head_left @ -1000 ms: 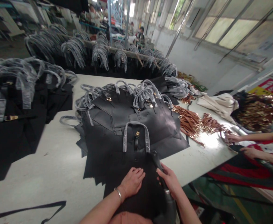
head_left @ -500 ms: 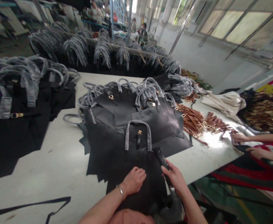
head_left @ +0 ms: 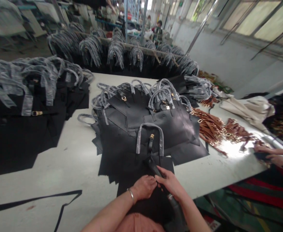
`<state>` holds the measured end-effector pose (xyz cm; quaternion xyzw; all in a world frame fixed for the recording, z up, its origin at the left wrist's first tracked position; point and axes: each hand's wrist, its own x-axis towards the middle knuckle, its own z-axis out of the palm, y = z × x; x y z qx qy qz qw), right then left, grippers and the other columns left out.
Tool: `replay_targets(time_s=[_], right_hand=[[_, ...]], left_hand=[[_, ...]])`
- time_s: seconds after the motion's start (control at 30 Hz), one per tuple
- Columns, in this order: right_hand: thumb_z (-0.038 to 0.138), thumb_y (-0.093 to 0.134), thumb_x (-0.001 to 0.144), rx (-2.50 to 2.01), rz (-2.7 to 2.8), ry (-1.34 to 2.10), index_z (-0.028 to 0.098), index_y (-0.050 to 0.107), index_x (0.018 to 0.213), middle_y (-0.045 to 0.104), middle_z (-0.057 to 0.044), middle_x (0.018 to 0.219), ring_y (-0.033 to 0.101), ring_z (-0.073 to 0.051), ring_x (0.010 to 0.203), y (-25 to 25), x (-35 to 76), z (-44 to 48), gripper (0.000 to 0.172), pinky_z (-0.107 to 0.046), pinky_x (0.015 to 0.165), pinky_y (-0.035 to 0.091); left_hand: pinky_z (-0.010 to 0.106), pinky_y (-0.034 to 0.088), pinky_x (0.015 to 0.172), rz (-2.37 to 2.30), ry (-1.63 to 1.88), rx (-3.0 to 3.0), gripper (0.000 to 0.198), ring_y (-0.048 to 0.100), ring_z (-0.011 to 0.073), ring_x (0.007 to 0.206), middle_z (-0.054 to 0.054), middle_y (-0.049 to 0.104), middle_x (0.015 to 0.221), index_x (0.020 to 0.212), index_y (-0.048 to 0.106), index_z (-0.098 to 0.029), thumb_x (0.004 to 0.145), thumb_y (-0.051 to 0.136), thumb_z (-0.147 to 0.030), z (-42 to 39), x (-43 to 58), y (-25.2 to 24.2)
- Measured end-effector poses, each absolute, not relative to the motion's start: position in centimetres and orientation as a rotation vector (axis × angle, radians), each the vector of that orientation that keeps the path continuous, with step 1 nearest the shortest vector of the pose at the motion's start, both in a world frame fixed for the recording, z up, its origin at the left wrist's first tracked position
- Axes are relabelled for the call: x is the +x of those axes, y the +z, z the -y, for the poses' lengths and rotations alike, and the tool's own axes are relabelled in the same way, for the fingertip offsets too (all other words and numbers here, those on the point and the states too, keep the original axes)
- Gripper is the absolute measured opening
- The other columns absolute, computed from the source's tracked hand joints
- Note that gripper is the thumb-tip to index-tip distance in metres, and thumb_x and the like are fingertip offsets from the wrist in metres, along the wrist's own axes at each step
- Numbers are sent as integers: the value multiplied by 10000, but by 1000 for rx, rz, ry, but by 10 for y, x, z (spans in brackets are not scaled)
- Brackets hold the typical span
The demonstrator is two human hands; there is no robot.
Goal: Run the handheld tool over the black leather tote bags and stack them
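Note:
A black leather panel [head_left: 129, 167] lies in front of me, its wrapped grey handle [head_left: 161, 135] arching around a small strap with a gold buckle [head_left: 151, 136]. My left hand [head_left: 145, 187] rests on the panel with its fingers curled; what they hold, if anything, is hidden. Wrapped around a long black tool [head_left: 165, 190], my right hand [head_left: 167, 182] is beside my left one. The tool's front end lies over the panel just below the buckle strap. Other black panels with wrapped handles [head_left: 163, 122] are piled behind.
More black panels [head_left: 23, 138] cover the left of the white table [head_left: 83, 167]. A black strip [head_left: 40, 197] lies near its front. Brown straps with gold rings [head_left: 209, 125] are at the right, near another person's hands [head_left: 274, 154]. Wrapped handles hang on a rack [head_left: 141, 48] behind.
My right hand has moved left with the black tool, whose front end is now below the buckle strap. My hands are closer together. The whole view has shifted slightly.

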<state>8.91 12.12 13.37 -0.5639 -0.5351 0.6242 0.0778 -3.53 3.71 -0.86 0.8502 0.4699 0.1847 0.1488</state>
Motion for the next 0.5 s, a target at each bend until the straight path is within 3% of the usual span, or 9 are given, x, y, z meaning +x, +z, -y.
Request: replay_targets(time_s=[0.13,0.3,0.5], right_hand=[[318,746,647,-1625,1702,1871,200,674,1177,752,-40,929,680,-251,852,130,74,-120,547,-357,736,558],[306,741,658,-1564,1754,1852,190,667,1192,723,-58,1111,631,-279,1066,127,56,-123,552,-395,911,509],[330,751,656,-1539,1767,1928,193,696,1142,755,-41,969,676,-284,936,132,57,-115,508,-405,812,548]], left_hand=[[359,462,872,-1357,472,2394,195,603,230,995,96,682,970,975,644,-141,873,507,-234,-38,-31,-12],[389,447,927,-1378,399,2389,229,602,275,1059,163,694,1015,989,671,-85,824,554,-192,-41,-30,-4],[381,435,969,-1277,434,2404,257,583,262,1125,108,688,1114,1066,665,-136,857,545,-225,-44,-33,0]])
